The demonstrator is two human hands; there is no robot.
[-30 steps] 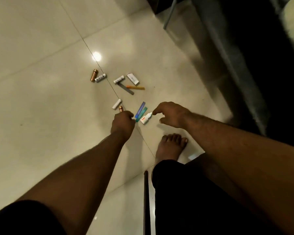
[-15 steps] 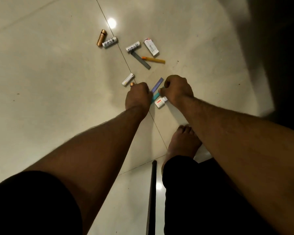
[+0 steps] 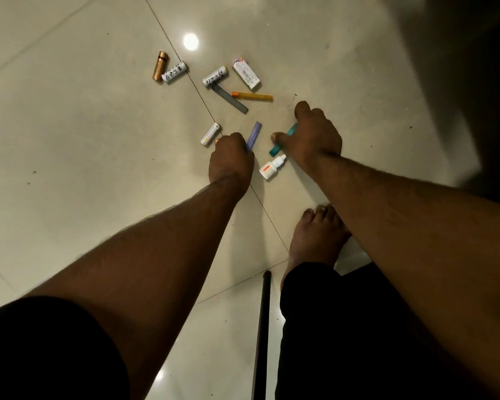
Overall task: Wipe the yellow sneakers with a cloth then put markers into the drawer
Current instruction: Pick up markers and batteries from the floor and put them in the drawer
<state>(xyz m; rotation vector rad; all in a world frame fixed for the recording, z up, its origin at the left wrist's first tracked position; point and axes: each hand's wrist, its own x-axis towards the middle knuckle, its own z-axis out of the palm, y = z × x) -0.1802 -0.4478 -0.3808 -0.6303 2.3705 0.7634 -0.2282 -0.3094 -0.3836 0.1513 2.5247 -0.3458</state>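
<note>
Markers lie scattered on the pale tiled floor. My left hand [image 3: 231,158] is closed around the near end of a purple marker [image 3: 254,135]. My right hand [image 3: 312,137] grips a teal marker [image 3: 283,140], whose two ends stick out on either side of the fingers. Farther away lie an orange marker [image 3: 252,96] and a grey marker [image 3: 229,98], untouched. No sneakers, cloth or drawer are in view.
Several batteries lie around: a copper one [image 3: 159,65] and white ones [image 3: 174,72] [image 3: 215,76] [image 3: 210,133]. A small white box [image 3: 246,72] and a white dropper bottle [image 3: 272,167] are there too. My bare foot [image 3: 318,232] and a dark rod [image 3: 261,327] are near.
The camera has dropped closer to the floor. Both hands closed on markers and pulled them apart: the purple one in my left, the teal one moved right with my right hand.
</note>
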